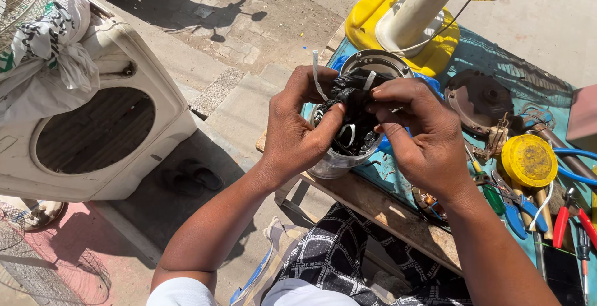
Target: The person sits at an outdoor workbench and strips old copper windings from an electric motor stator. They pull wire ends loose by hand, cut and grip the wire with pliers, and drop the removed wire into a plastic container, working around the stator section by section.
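Both hands — left hand (pixel 298 133) and right hand (pixel 415 133) — pinched the black wire bundle (pixel 353 104) above the motor housing (pixel 339 157) (steadied at the counter (pixel 373 203) edge), each grip closed on it.

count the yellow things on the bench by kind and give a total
yellow fan base: 1
yellow round lid: 1
total: 2
Both lie on the blue-topped bench, apart from the left hand and right hand, which grip a black wire bundle.
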Demonstrator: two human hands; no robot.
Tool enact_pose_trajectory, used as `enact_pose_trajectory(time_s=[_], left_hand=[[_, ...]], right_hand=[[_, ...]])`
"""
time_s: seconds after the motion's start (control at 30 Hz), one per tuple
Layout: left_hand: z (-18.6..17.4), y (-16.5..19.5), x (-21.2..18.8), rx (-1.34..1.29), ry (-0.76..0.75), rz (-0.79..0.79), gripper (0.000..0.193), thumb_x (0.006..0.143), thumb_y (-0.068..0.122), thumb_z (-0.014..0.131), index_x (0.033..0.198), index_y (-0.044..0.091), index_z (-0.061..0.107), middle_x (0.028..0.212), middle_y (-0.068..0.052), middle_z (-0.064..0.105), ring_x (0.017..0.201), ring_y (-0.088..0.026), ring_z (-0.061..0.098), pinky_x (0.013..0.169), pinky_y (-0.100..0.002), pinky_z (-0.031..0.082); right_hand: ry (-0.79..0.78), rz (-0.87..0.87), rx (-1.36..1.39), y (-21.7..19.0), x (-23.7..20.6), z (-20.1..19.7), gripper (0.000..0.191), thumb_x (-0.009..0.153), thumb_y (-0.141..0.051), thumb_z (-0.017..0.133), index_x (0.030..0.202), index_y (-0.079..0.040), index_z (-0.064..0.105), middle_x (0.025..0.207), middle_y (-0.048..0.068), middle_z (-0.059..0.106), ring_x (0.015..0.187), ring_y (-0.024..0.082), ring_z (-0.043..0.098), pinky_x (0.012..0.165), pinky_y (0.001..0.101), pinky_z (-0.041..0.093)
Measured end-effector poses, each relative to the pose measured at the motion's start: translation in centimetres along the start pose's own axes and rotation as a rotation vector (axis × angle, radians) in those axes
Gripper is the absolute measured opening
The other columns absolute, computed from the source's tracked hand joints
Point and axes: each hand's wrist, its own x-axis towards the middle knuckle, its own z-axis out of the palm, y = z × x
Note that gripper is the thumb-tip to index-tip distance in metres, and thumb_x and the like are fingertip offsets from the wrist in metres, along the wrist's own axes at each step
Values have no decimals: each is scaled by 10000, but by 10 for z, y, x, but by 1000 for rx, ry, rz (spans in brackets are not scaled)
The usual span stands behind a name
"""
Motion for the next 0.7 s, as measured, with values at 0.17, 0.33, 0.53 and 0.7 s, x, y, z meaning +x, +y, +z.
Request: enact_pose_trajectory(time_s=[0.17, 0.33, 0.53, 0.7], left_hand=[[1, -9, 0, -378, -59, -81, 326, 972, 8, 654, 1283, -3, 556, 1098, -83, 633, 1009, -123, 626, 948, -294, 533], [3, -5, 2, -431, -3, -131, 263, 1005, -5, 607, 1255, 31, 532, 1094, -66, 624, 1002, -94, 609, 933, -285, 525], [-6, 1, 5, 10, -2, 163, 303, 909, -85, 578, 1188, 34, 580, 1072, -107, 575, 980, -176, 641, 883, -290, 553], [-9, 13, 13, 56, -123, 108, 213, 859, -33, 610, 1054, 21, 679, 1020, -116, 590, 932, -222, 662, 847, -346, 568]], right_hand=[[-107, -285, -654, 2, 6, 3, 334, 785, -126, 798, 1075, -3, 685, 1140, 176, 656, 1058, 346, 647, 903, 427, 527], [-100, -217, -829, 5, 6, 4, 285, 711, -68, 780, 991, -37, 740, 991, 124, 662, 935, 343, 624, 813, 444, 538], [-27, -265, -848, -5, -4, -4, 253, 747, -23, 750, 994, -73, 732, 971, 100, 641, 948, 323, 620, 817, 442, 530], [-236, -326, -827, -16, 5, -1, 385, 724, -35, 689, 1108, -58, 711, 1143, 83, 685, 910, 282, 667, 700, 397, 558]])
